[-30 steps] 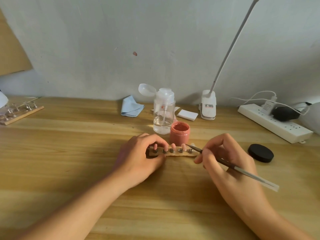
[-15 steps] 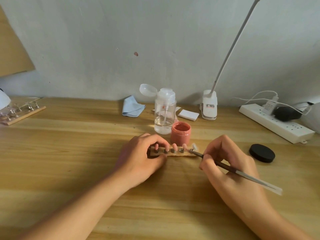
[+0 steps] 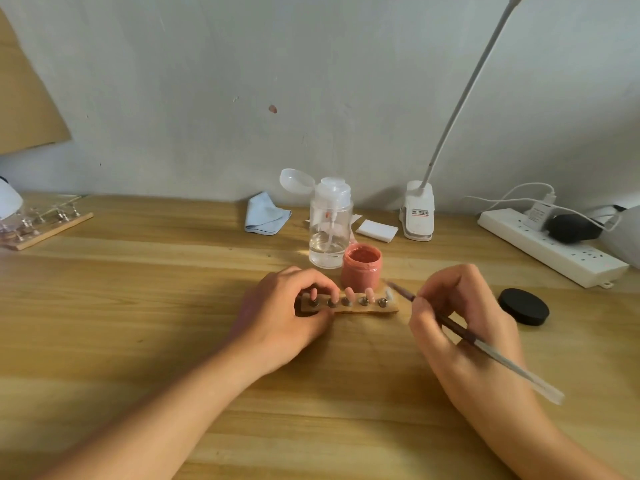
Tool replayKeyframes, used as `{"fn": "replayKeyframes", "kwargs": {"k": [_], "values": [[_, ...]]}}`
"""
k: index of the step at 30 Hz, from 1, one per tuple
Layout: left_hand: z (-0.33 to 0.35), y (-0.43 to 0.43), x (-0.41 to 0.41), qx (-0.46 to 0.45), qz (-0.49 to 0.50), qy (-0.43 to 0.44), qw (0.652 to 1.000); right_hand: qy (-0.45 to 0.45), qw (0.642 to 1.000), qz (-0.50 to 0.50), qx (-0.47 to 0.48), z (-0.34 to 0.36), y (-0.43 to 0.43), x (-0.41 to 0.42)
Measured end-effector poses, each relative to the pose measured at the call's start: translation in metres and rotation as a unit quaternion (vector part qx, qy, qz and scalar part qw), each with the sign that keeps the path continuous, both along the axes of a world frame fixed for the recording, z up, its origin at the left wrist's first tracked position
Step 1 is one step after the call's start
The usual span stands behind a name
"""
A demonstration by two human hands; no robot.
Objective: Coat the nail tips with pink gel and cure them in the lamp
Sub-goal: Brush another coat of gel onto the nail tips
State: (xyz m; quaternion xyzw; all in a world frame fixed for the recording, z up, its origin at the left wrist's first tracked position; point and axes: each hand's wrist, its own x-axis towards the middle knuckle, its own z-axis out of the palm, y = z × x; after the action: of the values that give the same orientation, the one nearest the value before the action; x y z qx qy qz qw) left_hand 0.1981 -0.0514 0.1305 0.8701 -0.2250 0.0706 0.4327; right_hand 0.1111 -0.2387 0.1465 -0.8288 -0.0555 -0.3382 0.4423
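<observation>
The wooden counter [image 3: 138, 341] spread under everything, with a white power strip [image 3: 550, 251] at its far right. The left hand [image 3: 287, 320] curled round the left end of a wooden holder strip [image 3: 367, 308] at mid-counter. The right hand [image 3: 464, 323] pinched a thin brush [image 3: 502, 362], its bristles just beside the strip's right end. An open jar of pink gel [image 3: 362, 268] stood just behind the strip, and a black lid [image 3: 523, 306] lay well to the right. Small nail tips [image 3: 349, 292] stood in a row on the strip, the rightmost pale.
</observation>
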Motion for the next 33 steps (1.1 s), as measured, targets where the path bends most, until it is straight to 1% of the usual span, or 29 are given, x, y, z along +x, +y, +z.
{"fn": "replayKeyframes", "kwargs": {"k": [2, 4, 6, 8, 9, 12, 16, 19, 21, 23, 25, 26, 27, 30, 33], "values": [[0.001, 0.0, 0.0, -0.002, -0.001, -0.001, 1.0, -0.017, 1.0, -0.001, -0.001, 0.001, -0.002, 0.0], [0.002, -0.001, 0.0, 0.001, -0.005, 0.001, 1.0, -0.012, 1.0, 0.013, 0.016, 0.004, -0.004, 0.001], [0.002, -0.001, -0.001, 0.01, -0.003, -0.005, 1.0, 0.024, 0.997, 0.032, 0.06, 0.01, -0.008, 0.006], [0.002, -0.001, -0.001, 0.018, 0.004, -0.015, 1.0, 0.061, 0.994, 0.02, 0.085, 0.02, -0.01, 0.018], [0.003, -0.001, -0.001, 0.022, 0.005, -0.018, 1.0, 0.065, 0.994, 0.008, 0.085, 0.026, -0.011, 0.025], [0.003, -0.001, -0.001, 0.023, 0.006, -0.025, 0.999, 0.077, 0.996, -0.027, 0.041, 0.041, -0.011, 0.05], [0.002, -0.002, -0.001, 0.029, 0.009, -0.038, 0.999, 0.156, 0.984, -0.065, -0.06, 0.039, -0.005, 0.076], [0.002, -0.001, 0.0, 0.033, 0.007, -0.04, 0.999, 0.181, 0.976, -0.08, -0.096, 0.034, 0.001, 0.081], [0.002, -0.001, -0.001, 0.036, 0.011, -0.04, 0.999, 0.16, 0.981, -0.076, -0.076, 0.034, 0.0, 0.075], [0.003, -0.001, -0.001, 0.036, 0.012, -0.034, 0.999, 0.104, 0.992, -0.071, -0.009, 0.033, -0.004, 0.061], [0.003, -0.001, -0.001, 0.028, 0.005, -0.028, 0.999, 0.04, 0.995, -0.049, 0.079, 0.029, -0.008, 0.04], [0.003, -0.001, -0.001, 0.024, -0.001, -0.025, 0.999, 0.022, 0.993, -0.026, 0.113, 0.025, -0.009, 0.028], [0.003, -0.001, -0.001, 0.022, -0.003, -0.023, 0.999, 0.018, 0.992, -0.002, 0.126, 0.019, -0.009, 0.017], [0.003, -0.001, -0.001, 0.028, 0.005, -0.022, 0.999, 0.04, 0.995, 0.036, 0.085, 0.005, -0.006, -0.003], [0.002, 0.0, -0.001, 0.03, 0.005, -0.021, 0.999, 0.049, 0.996, 0.017, 0.072, 0.004, -0.007, -0.005]]}}
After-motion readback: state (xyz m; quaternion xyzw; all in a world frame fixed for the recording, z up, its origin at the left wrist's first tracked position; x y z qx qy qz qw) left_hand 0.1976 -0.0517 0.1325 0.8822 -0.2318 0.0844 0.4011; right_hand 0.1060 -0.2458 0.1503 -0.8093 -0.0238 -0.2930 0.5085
